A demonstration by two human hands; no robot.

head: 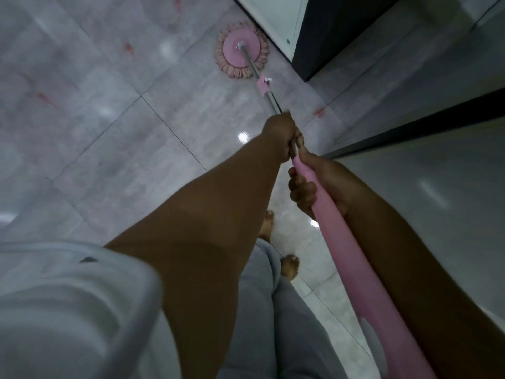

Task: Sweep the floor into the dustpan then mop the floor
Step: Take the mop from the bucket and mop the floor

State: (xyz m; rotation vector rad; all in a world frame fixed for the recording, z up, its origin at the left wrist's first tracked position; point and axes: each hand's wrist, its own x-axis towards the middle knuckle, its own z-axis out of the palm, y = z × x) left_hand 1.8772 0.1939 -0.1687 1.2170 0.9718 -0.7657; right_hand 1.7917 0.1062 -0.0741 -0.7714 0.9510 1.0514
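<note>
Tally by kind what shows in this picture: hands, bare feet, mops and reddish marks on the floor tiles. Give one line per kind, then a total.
Hands: 2, the left hand and the right hand, both on the mop handle
Bare feet: 2
Mops: 1
Reddish marks: 4 clear ones
Total: 9

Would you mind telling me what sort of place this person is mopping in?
Probably a room or hallway in a home: glossy grey tiled floor, a white cabinet with a dark side by the mop head, and the person's bare feet.
</note>
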